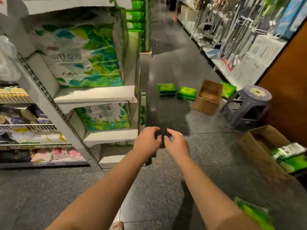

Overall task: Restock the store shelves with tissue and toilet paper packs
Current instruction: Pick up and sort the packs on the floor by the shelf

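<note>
Speckled grey aisle floor (166, 188), stocked shelves (93, 95)

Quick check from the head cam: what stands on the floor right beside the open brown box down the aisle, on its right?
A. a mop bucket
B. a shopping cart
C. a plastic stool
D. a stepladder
C: a grey plastic stool stands on the floor just right of the open cardboard box, with green tissue packs lying on the box's left.
</note>
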